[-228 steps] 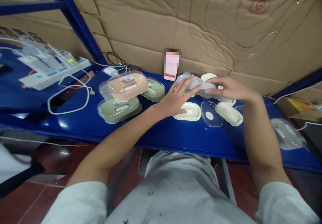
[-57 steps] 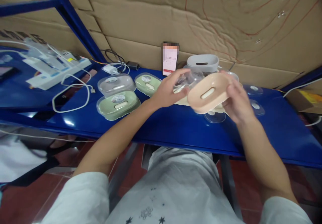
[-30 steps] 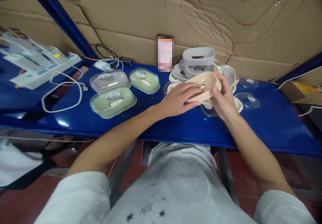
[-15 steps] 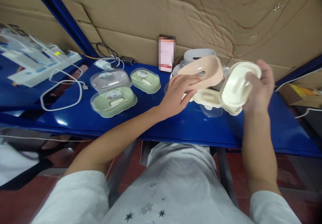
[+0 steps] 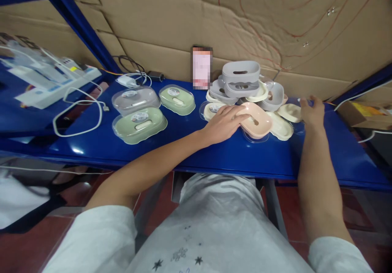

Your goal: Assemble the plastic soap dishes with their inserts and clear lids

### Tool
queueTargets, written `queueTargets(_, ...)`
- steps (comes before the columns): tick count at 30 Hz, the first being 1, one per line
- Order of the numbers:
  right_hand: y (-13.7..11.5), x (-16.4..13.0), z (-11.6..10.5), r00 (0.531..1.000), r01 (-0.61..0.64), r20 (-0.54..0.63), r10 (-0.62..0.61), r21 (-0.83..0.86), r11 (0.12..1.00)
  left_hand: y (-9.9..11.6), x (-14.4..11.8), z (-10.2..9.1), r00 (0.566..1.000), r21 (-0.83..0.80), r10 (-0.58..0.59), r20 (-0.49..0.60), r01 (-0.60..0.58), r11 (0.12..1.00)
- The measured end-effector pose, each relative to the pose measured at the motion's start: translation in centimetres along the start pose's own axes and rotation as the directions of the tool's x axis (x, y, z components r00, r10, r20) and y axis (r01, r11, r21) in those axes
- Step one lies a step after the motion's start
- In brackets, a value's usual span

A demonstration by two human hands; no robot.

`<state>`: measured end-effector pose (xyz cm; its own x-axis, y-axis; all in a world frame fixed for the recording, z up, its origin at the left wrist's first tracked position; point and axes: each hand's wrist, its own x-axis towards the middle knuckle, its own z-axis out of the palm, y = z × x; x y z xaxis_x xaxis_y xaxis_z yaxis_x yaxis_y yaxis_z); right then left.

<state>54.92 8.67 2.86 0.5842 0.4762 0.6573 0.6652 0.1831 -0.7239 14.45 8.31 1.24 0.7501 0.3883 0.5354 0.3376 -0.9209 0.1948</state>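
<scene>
My left hand (image 5: 225,122) is closed on the near-left rim of a pink soap dish tray (image 5: 259,122) with a slot in its floor. The tray sits low over cream pieces and a clear lid (image 5: 255,137). My right hand (image 5: 314,111) is at the right end of the pile, its fingers apart, beside a cream oval base (image 5: 290,113) and clear plastic whose outline is hard to make out. Another cream base (image 5: 282,126) lies just right of the pink tray. Grey slotted trays (image 5: 241,72) are stacked behind.
Three lidded soap dishes, one grey (image 5: 134,101) and two green (image 5: 177,100), stand left on the blue table (image 5: 190,154). A phone (image 5: 202,68) leans on the cardboard behind. White cable (image 5: 99,113) and a power strip (image 5: 58,87) lie far left; a cardboard box (image 5: 361,119) is at right.
My left hand has lowered the pink tray and turned it. The cream piece from my right hand is down on the pile, and that hand has moved slightly right and away from it.
</scene>
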Motion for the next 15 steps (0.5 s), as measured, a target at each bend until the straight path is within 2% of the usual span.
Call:
queueTargets(3, -3.1, -1.2, 0.0, 0.993, 0.014, -0.112, -0.021, -0.062, 0.998, 0.3, -0.2, -0.9, 1.0, 0.041, 0.007, -0.026, -0.006, 0.999)
queueTargets(5, -6.5, -3.3, 0.2, 0.992, 0.107, -0.059, -0.11, -0.047, 0.993, 0.1, -0.3, -2.2, 0.999, 0.088, 0.022, -0.049, -0.017, 0.996)
queueTargets(6, -8.4, -4.7, 0.5, 0.979, 0.202, 0.029, -0.201, -0.013, 0.979, -0.3, -0.3, -3.1, 0.998, 0.114, 0.016, -0.062, -0.008, 0.993)
queueTargets(7, -10.3, -6.3, 0.8, 0.946, 0.309, 0.096, -0.31, 0.025, 0.951, -0.9, -0.4, -4.1, 0.997, 0.139, -0.01, -0.082, 0.021, 0.99)
queueTargets(9, -13.6, -9.6, 1.3, 0.829, 0.502, 0.236, -0.507, 0.084, 0.861, -3.0, -0.8, -6.3, 0.982, 0.175, -0.128, -0.139, 0.152, 0.973)
queueTargets(11, -15.8, -12.3, 1.9, 0.679, 0.646, 0.325, -0.659, 0.161, 0.746, -5.7, -1.6, -8.6, 0.937, 0.19, -0.298, -0.18, 0.33, 0.925)
queueTargets(12, -16.5, -13.4, 2.1, 0.601, 0.698, 0.355, -0.716, 0.203, 0.687, -7.1, -2.2, -9.6, 0.911, 0.198, -0.385, -0.151, 0.409, 0.891)
queueTargets(13, -16.9, -14.2, 2.4, 0.526, 0.738, 0.374, -0.764, 0.246, 0.629, -8.5, -2.9, -10.5, 0.874, 0.211, -0.482, -0.063, 0.484, 0.849)
queueTargets(15, -17.4, -15.3, 2.8, 0.399, 0.786, 0.396, -0.827, 0.316, 0.531, -10.6, -4.2, -11.7, 0.761, 0.264, -0.616, 0.201, 0.564, 0.783)
